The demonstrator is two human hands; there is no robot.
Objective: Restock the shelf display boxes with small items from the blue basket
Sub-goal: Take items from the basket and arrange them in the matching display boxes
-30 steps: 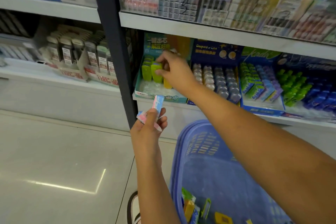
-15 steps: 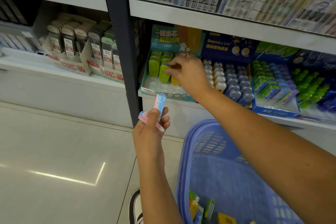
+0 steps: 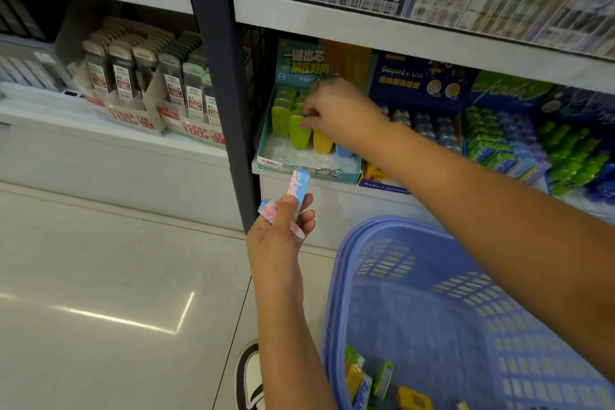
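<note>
Two hands at work, one step in hand: seating a green item [image 3: 297,131] in the teal box [image 3: 283,161] at the shelf's left end. Right hand [image 3: 336,110] reaches over the box, fingertips pinched on the top of that green piece, which stands upright in the front row beside a second green one, with a yellow [image 3: 321,142] and a blue one to its right. Left hand [image 3: 283,230] waits lower, just in front of the shelf edge, thumb and fingers clamped on two pink-and-blue packs [image 3: 294,198] (one upright, one crossing beneath it). Blue basket [image 3: 372,233] sits under the right forearm; a few loose packs lie at its bottom near the lower frame edge. Judgement: press the green piece straight down until level with its neighbour, keep it square to the row, and release only once it stands alone. Whether it is already fully seated I cannot tell, since the fingers cover its top. Risk: tipping the adjacent pieces on withdrawal; lift the hand vertically.
</note>
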